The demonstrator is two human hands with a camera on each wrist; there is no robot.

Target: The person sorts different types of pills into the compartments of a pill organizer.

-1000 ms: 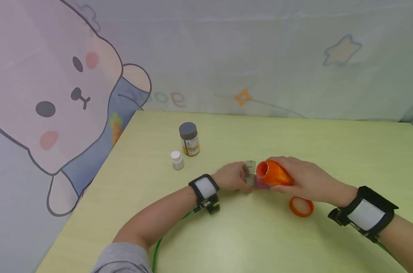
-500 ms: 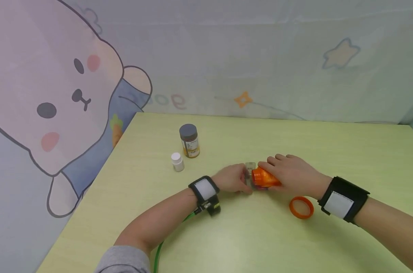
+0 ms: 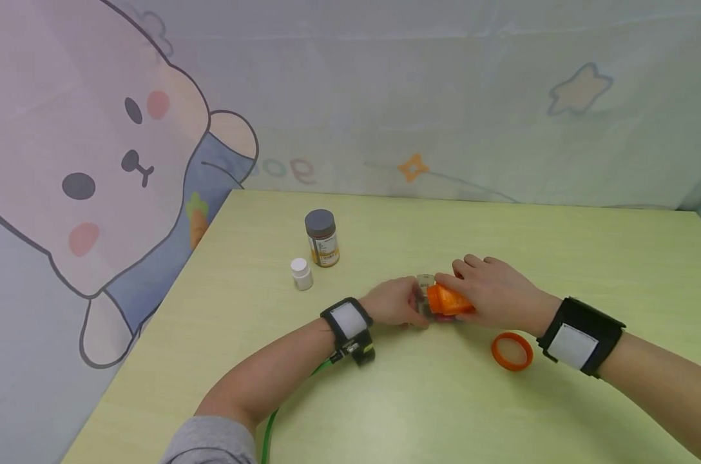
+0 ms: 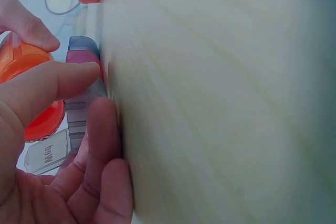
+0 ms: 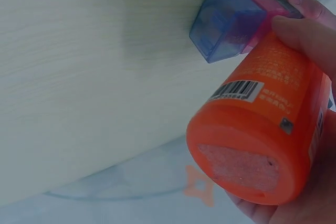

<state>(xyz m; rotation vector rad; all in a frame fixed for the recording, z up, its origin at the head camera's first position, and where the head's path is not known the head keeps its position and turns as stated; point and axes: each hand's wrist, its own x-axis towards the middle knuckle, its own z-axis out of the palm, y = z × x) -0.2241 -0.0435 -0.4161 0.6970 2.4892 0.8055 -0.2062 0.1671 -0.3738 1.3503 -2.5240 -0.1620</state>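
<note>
My right hand (image 3: pixel 495 293) grips an orange pill bottle (image 3: pixel 453 301), tilted with its uncapped mouth toward the left. The mouth is over a weekly pill organizer (image 4: pixel 79 111) lying on the table. In the right wrist view the bottle's base and barcode face the camera, and the organizer's blue end (image 5: pixel 223 27) shows beside it. My left hand (image 3: pixel 392 303) holds the organizer's near end between thumb and curled fingers. One clear lid (image 4: pixel 48 152), marked like "Wed", stands flipped open under the bottle mouth. What lies inside that compartment is hidden.
An orange ring-shaped cap (image 3: pixel 511 368) lies in front of the right hand. Further left stand a small white bottle (image 3: pixel 301 275) and a brown jar with a grey lid (image 3: pixel 323 241). A green cable (image 3: pixel 267 428) runs beneath the left arm. A printed cloth (image 3: pixel 350 96) hangs behind the table.
The right hand has turned the orange bottle and brought it left, so its mouth points left and lower over the organizer. The left hand stays in place.
</note>
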